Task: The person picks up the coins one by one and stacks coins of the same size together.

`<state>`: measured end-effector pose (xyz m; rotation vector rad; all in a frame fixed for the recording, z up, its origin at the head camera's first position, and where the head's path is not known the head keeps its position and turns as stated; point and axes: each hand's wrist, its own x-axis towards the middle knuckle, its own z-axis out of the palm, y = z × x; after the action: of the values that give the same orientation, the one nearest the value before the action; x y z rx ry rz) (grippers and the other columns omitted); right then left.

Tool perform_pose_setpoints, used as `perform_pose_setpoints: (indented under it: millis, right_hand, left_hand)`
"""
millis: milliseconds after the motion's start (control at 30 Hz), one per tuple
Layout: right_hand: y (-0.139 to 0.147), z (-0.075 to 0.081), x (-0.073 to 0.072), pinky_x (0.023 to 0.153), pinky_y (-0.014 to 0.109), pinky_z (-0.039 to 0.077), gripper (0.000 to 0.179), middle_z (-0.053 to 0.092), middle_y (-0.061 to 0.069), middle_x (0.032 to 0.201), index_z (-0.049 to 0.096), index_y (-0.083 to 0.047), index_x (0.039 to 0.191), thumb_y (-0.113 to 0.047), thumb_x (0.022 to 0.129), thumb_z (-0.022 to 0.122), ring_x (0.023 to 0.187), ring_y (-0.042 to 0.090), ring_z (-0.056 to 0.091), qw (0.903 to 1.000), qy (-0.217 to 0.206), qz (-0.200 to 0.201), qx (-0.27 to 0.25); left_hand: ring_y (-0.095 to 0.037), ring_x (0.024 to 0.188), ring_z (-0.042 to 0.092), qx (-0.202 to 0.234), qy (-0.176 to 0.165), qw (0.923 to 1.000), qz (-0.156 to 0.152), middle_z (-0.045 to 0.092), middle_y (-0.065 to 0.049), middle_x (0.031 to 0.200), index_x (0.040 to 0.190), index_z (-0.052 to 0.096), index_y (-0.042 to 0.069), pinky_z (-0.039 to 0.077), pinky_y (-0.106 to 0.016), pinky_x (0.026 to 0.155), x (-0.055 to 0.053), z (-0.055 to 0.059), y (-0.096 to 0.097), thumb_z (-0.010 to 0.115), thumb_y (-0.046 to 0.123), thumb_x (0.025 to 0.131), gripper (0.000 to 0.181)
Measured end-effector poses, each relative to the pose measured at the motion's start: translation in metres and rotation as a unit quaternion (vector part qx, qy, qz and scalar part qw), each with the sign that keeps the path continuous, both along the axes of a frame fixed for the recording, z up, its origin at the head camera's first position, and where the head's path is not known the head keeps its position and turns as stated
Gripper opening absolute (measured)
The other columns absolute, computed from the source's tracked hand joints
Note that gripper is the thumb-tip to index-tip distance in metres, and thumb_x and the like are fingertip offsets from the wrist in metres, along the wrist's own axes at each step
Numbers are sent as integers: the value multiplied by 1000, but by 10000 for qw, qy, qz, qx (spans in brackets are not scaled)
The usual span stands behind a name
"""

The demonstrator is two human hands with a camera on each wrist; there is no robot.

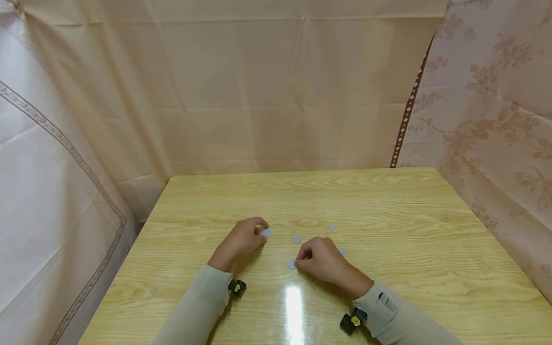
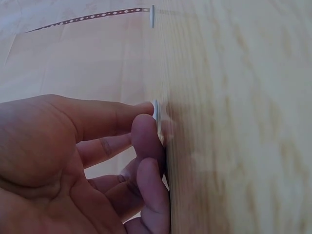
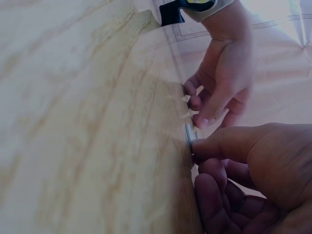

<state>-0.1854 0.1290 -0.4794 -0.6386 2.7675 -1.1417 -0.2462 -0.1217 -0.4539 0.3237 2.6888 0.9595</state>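
Observation:
On the wooden table, my left hand [image 1: 243,237] has thumb and forefinger curved around the edges of a thin white disc [image 1: 267,233]. In the left wrist view that disc [image 2: 155,110] shows edge-on by the fingertips, close to the tabletop. My right hand [image 1: 323,259] pinches the near-side edge of another white disc [image 1: 291,264], its other fingers curled in. From the right wrist view, this disc [image 3: 189,134] stands out past the thumb tip, low over the wood, with the left hand [image 3: 222,83] beyond.
Between and beyond the hands lie further white discs: one in the middle [image 1: 297,239], one farther back [image 1: 332,228], and one partly hidden [image 1: 342,251] behind the right hand. Curtains [image 1: 276,96] hang around the wood-grain table [image 1: 388,201]. A bright reflection lies near the front.

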Motion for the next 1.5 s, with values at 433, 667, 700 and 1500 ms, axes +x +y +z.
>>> perform_pose_setpoints:
  millis: [433,667,700,1500]
  right_hand:
    - [1,-1,0,53,22,44,19,64,-16,68,76,-23,72,-16,89,81,59,4,53,10000,6,5,-28]
    - [0,-2,0,52,22,44,19,64,-16,68,76,-23,71,-16,88,81,58,4,53,10000,28,-2,-31]
    - [0,-2,0,52,22,44,19,64,-16,68,76,-23,71,-16,88,81,58,4,53,10000,29,-9,-26]
    - [0,-3,-2,54,22,46,19,65,-16,69,75,-25,70,-17,87,82,59,3,55,9999,127,-19,-47]
  left_hand:
    - [-18,64,51,208,-116,9997,44,64,-7,87,114,72,11,44,-29,55,0,0,-1,71,9,97,18]
    - [-20,69,52,167,-75,9998,40,61,-7,84,107,72,12,44,-30,59,0,-1,-1,78,10,92,16]
    - [-20,70,52,152,-60,9999,35,61,-7,83,105,72,13,44,-30,59,0,-2,-1,79,10,91,16]
    - [-19,71,54,-25,176,9998,10,61,-3,80,91,68,12,44,-31,64,0,1,4,85,8,84,19]
